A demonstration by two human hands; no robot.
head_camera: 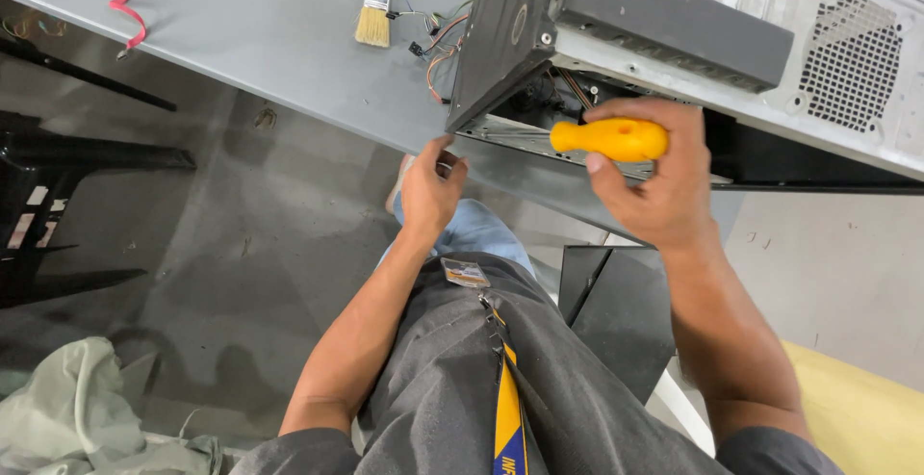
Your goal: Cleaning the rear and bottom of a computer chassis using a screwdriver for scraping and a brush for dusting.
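Yellow-handled screwdriver point(608, 138): light, rigid, smooth plastic; best gripped round the fat handle. Held at underside of computer case point(693, 42) overhanging grey table point(241, 23). Right hand point(654, 172) wrapped shut on handle. Left hand point(428, 186) fingertips pinching case corner. Paintbrush point(374, 3), loose wires point(438, 37) nearby.

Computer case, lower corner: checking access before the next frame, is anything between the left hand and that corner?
Nothing visible: the left hand already touches the computer case corner at the table edge.
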